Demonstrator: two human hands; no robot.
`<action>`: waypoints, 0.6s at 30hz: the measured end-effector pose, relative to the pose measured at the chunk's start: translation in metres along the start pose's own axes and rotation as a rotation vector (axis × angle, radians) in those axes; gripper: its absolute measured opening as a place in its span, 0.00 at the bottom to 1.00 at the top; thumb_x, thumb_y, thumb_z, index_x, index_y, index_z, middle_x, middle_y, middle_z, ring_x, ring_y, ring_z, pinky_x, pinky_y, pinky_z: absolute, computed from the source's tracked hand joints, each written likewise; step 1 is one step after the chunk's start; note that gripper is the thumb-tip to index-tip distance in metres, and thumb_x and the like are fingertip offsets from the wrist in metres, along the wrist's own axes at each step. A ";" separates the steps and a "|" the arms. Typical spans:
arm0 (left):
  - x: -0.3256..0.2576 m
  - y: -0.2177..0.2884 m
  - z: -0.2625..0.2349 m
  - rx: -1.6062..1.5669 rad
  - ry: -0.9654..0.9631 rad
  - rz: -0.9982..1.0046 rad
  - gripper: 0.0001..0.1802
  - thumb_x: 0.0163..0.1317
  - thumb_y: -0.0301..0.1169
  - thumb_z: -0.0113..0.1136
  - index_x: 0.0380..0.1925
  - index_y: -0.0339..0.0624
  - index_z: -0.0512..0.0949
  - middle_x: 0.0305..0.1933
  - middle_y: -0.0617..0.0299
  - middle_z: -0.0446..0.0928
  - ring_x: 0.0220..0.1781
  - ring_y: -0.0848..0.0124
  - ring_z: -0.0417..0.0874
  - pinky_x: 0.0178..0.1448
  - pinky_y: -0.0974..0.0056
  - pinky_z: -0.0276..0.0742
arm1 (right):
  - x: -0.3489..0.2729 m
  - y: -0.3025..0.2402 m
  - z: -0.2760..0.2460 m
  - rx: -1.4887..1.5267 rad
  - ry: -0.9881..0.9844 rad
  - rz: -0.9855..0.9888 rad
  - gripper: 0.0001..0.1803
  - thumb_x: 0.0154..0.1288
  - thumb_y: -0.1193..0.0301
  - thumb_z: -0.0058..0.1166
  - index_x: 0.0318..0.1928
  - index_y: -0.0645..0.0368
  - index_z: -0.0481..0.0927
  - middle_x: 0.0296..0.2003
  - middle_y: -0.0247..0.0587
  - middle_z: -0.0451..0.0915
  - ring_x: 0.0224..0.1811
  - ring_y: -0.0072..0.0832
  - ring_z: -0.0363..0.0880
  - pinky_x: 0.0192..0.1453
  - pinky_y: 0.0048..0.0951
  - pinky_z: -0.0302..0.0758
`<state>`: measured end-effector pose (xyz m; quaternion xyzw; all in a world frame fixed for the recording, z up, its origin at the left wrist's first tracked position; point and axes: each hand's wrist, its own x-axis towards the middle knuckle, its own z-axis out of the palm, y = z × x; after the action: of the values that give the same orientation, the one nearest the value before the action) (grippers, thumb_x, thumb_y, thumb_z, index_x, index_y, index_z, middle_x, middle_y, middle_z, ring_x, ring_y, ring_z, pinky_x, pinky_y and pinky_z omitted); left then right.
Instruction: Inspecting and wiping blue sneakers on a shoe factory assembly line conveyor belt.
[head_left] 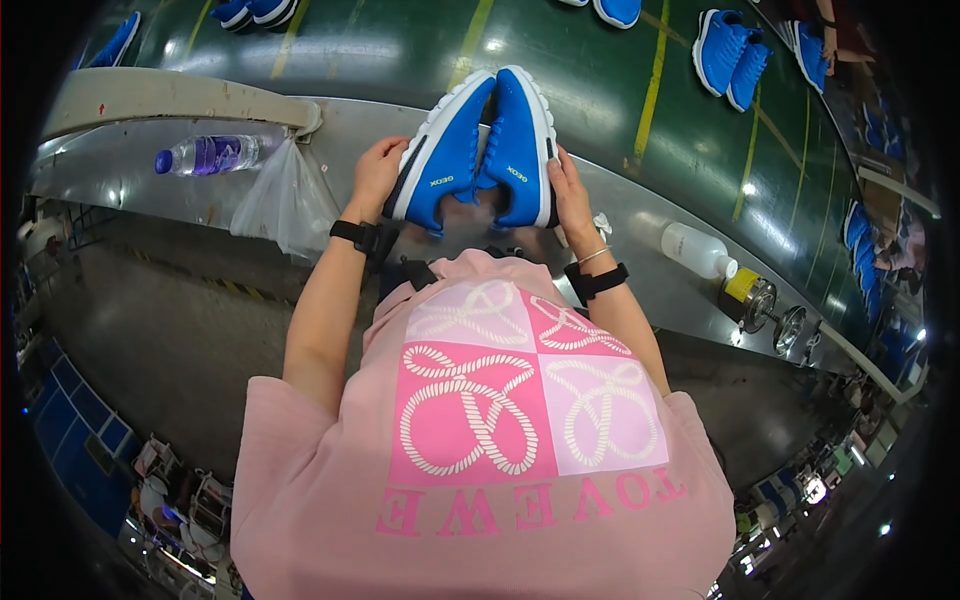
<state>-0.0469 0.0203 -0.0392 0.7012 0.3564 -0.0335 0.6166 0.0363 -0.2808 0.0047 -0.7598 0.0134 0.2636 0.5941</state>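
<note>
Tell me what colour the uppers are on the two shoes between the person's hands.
The shoe uppers are bright blue, best seen in the head view.

On my head, a fisheye camera is looking down from close above my pink shirt (500, 430), facing the table (345, 130) just beyond it.

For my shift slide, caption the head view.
Left hand on one blue shoe, right hand on the other, toes pointing away, by a green surface.
</note>
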 end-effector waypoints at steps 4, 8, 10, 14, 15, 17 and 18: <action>-0.003 0.007 -0.002 -0.130 -0.123 -0.066 0.23 0.73 0.45 0.53 0.53 0.36 0.82 0.51 0.56 0.84 0.52 0.71 0.81 0.58 0.66 0.73 | -0.001 0.001 0.003 0.067 -0.027 0.031 0.32 0.77 0.56 0.46 0.74 0.59 0.61 0.66 0.50 0.71 0.67 0.34 0.70 0.71 0.31 0.64; -0.016 0.026 0.001 -0.055 -0.211 0.032 0.33 0.73 0.50 0.53 0.64 0.32 0.72 0.60 0.49 0.78 0.57 0.66 0.79 0.62 0.64 0.72 | -0.003 -0.005 0.005 0.062 -0.052 0.069 0.34 0.76 0.57 0.49 0.75 0.58 0.59 0.67 0.50 0.70 0.67 0.34 0.70 0.71 0.31 0.64; -0.022 0.033 0.000 0.019 -0.246 0.060 0.35 0.73 0.51 0.53 0.66 0.31 0.68 0.62 0.45 0.76 0.59 0.63 0.79 0.64 0.63 0.72 | -0.004 -0.011 0.007 0.041 -0.051 0.078 0.34 0.75 0.58 0.51 0.75 0.58 0.59 0.67 0.49 0.70 0.66 0.34 0.70 0.70 0.30 0.65; -0.019 0.024 -0.004 0.091 -0.300 0.094 0.39 0.72 0.52 0.54 0.72 0.35 0.61 0.66 0.49 0.73 0.63 0.66 0.77 0.66 0.64 0.71 | -0.001 -0.025 0.005 0.153 -0.051 0.142 0.36 0.74 0.59 0.54 0.75 0.57 0.58 0.66 0.47 0.71 0.64 0.30 0.71 0.68 0.29 0.67; -0.019 0.028 -0.004 0.013 -0.314 0.028 0.38 0.73 0.52 0.53 0.71 0.36 0.62 0.66 0.49 0.73 0.61 0.66 0.78 0.64 0.63 0.74 | 0.001 -0.026 0.004 0.221 -0.039 0.167 0.36 0.74 0.59 0.55 0.76 0.56 0.58 0.65 0.46 0.72 0.63 0.29 0.72 0.66 0.28 0.69; -0.026 0.049 -0.007 -0.182 -0.348 -0.095 0.36 0.74 0.52 0.52 0.70 0.36 0.63 0.65 0.49 0.74 0.60 0.65 0.80 0.63 0.62 0.76 | -0.004 -0.036 -0.004 0.308 -0.049 0.198 0.36 0.76 0.56 0.53 0.76 0.55 0.57 0.65 0.45 0.72 0.64 0.29 0.73 0.66 0.31 0.71; -0.032 0.059 -0.008 -0.379 -0.373 -0.222 0.35 0.74 0.53 0.50 0.69 0.37 0.64 0.65 0.49 0.75 0.58 0.64 0.82 0.62 0.61 0.79 | -0.005 -0.043 -0.005 0.459 -0.081 0.220 0.36 0.77 0.55 0.51 0.76 0.54 0.56 0.65 0.44 0.72 0.64 0.30 0.73 0.66 0.33 0.72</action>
<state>-0.0419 0.0136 0.0279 0.5121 0.3114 -0.1618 0.7840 0.0477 -0.2742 0.0462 -0.5877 0.1314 0.3470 0.7190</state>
